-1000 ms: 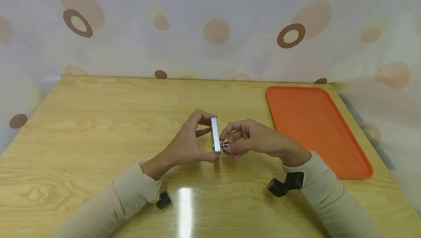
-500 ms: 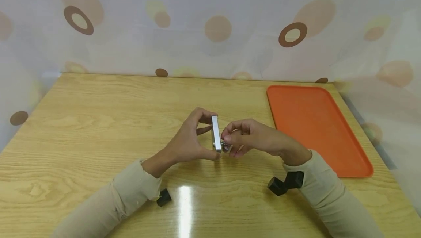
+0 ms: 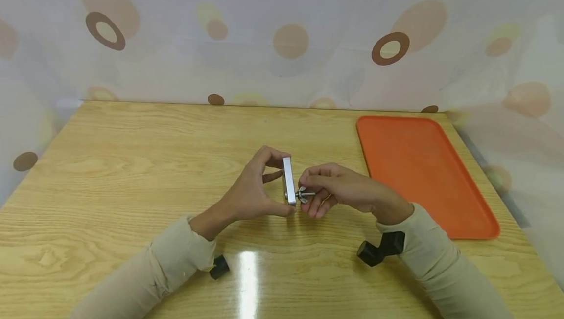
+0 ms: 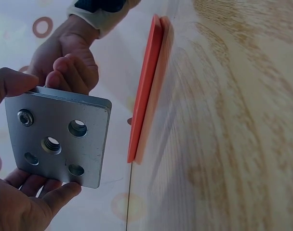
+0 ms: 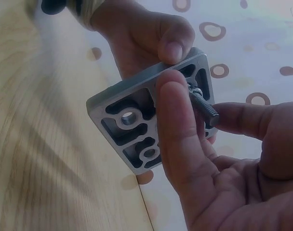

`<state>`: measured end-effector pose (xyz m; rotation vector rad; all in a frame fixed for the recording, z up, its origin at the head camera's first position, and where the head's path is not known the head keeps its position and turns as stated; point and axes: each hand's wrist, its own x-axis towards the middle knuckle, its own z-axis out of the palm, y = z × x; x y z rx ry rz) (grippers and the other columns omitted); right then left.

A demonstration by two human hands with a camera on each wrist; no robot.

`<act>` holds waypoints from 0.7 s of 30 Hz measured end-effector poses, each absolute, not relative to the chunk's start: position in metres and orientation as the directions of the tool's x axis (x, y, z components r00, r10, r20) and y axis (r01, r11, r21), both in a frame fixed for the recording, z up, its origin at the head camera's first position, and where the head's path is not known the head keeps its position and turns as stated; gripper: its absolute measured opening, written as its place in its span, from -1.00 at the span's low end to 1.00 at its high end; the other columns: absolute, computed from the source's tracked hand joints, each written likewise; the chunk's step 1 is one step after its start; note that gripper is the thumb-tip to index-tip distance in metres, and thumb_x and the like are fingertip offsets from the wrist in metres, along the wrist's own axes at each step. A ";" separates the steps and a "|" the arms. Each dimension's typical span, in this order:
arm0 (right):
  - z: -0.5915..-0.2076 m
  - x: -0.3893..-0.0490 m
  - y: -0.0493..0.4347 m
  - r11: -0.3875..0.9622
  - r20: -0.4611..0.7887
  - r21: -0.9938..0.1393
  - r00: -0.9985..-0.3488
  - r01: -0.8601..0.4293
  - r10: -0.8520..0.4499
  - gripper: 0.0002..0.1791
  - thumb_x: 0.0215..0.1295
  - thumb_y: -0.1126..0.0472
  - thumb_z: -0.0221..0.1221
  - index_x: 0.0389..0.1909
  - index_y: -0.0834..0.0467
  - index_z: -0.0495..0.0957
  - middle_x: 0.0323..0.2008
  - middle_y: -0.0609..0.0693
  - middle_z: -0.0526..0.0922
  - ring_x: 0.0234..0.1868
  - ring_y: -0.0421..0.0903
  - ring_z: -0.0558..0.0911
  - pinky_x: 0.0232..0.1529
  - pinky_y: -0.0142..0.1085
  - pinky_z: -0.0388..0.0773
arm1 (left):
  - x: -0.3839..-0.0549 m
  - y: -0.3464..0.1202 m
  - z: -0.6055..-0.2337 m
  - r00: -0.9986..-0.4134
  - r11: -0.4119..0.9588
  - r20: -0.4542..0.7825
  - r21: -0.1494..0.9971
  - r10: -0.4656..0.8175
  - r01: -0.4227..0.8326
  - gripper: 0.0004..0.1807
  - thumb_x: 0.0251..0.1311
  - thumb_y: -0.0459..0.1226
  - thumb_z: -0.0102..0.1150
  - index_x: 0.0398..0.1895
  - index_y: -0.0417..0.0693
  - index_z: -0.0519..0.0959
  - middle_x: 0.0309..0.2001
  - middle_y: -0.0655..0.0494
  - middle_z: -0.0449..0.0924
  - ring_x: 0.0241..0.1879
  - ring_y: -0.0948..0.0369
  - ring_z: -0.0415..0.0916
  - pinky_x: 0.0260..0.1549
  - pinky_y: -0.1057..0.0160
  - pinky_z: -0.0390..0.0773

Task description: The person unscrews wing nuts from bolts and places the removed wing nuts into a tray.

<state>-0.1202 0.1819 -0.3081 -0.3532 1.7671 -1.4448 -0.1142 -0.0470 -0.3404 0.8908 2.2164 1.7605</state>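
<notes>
My left hand [image 3: 251, 192] holds a square metal plate [image 3: 288, 181] on edge above the table, thumb and fingers on opposite edges. In the left wrist view the plate's flat face shows several holes, with a socket-head bolt [image 4: 25, 117] in one corner. The ribbed back face appears in the right wrist view, where the bolt's threaded shank [image 5: 206, 109] sticks out. A wing nut [image 3: 301, 194] sits on that shank close to the plate. My right hand [image 3: 348, 189] has its fingertips curled around the wing nut, which a finger partly hides in the right wrist view.
An orange tray [image 3: 418, 172] lies at the right of the wooden table [image 3: 132, 162]. A patterned curtain [image 3: 246, 64] rises behind the table and along its sides. Black wrist-worn devices [image 3: 381, 248] hang by both cuffs.
My right fingers closed over the wing nut half a second ago and have now spread apart slightly, so its wings and the bolt end show again. The left hand and plate stay in place.
</notes>
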 end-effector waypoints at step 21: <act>-0.309 -0.120 0.184 0.286 -0.327 -0.943 -0.642 0.171 -0.693 -0.90 0.47 0.25 0.03 -0.15 0.20 0.44 -0.20 0.02 0.55 -0.21 -0.13 0.68 -0.03 -0.12 0.77 | -0.114 -0.048 -0.339 -0.809 0.129 0.212 0.934 0.548 0.332 -0.10 -0.27 -0.43 0.51 0.25 -0.21 0.27 0.24 -0.14 0.32 0.22 -0.01 0.35 0.35 -0.02 0.52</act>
